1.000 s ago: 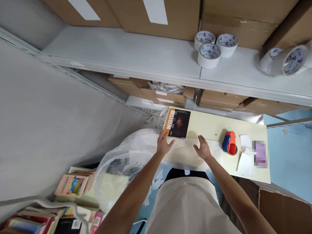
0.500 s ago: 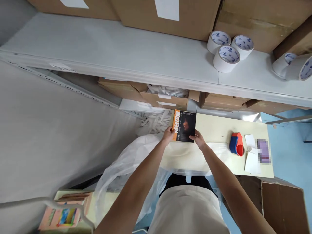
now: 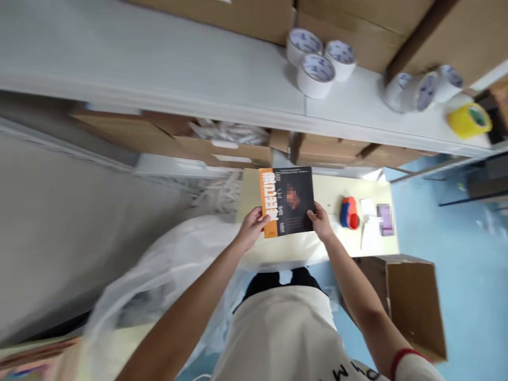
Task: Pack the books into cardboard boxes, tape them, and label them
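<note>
A book [image 3: 291,203] with a black cover and an orange strip down its left side is held above the pale yellow table [image 3: 273,257]. My left hand [image 3: 251,227] grips its left edge, thumb on the orange strip. On the opposite edge, my right hand [image 3: 320,222] is closed with the thumb over the black cover. The fingers under the book are hidden. To the right on the table stands a red and blue tape dispenser [image 3: 350,213], beside white papers [image 3: 370,233] and a blurred-out purple item [image 3: 384,219].
White tape rolls [image 3: 316,76] and a yellow tape roll [image 3: 469,120] stand on the grey shelf [image 3: 178,69]. Cardboard boxes [image 3: 234,153] sit beneath it. Clear plastic sheeting [image 3: 159,264] hangs at the left. An open carton [image 3: 413,301] stands at the lower right.
The book has come up off the table toward me in both hands and looks larger, slightly tilted. My view has swung right, bringing the yellow tape roll into sight.
</note>
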Motion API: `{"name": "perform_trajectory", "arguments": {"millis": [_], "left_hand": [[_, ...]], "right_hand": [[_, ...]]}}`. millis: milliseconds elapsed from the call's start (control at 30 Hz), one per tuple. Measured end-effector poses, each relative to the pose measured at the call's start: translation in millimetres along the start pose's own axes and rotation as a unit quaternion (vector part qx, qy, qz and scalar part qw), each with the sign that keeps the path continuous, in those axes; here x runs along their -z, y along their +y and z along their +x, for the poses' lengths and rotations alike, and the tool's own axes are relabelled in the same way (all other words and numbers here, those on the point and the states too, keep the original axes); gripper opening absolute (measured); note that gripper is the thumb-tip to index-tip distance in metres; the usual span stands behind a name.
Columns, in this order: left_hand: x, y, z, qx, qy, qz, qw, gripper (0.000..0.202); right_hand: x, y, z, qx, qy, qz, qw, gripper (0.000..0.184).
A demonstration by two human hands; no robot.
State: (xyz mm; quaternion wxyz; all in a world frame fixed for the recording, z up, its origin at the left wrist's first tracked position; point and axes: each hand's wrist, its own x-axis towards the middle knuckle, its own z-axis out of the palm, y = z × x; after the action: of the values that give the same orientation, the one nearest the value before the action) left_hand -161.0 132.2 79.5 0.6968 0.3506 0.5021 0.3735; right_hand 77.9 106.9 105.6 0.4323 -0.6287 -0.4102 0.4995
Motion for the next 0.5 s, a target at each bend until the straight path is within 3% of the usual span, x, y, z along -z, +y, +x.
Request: {"name": "perform_trajectory", "arguments": {"millis": [67,167,300,400,500], "left_hand": [[-23.9,-28,-14,-0.011,0.009,0.070,0.997,0.056],[-63.3,-71,-35,0.012,-0.004,0.144,0.990,0.064],[-104.2,-115,-50,0.026,0.021,0.238,0.971,0.067],[-117.9,-135,-51,0.039,0.056,0.293,0.954,0.069],[-118.0,-146,-49,0.038,0.084,0.346,0.934,0.069]], "right_hand": [[27,15,-28,0.008,0.031,-0.063,0.997,0.045],[64,53,-70,-0.034,0.075,-0.102,0.991,0.044],[94,98,-101,-0.096,0.104,-0.144,0.979,0.042],[103,116,-101,-0.104,0.083,-0.188,0.973,0.042],[102,125,-93,-0.104,0.063,-0.207,0.971,0.044]]}}
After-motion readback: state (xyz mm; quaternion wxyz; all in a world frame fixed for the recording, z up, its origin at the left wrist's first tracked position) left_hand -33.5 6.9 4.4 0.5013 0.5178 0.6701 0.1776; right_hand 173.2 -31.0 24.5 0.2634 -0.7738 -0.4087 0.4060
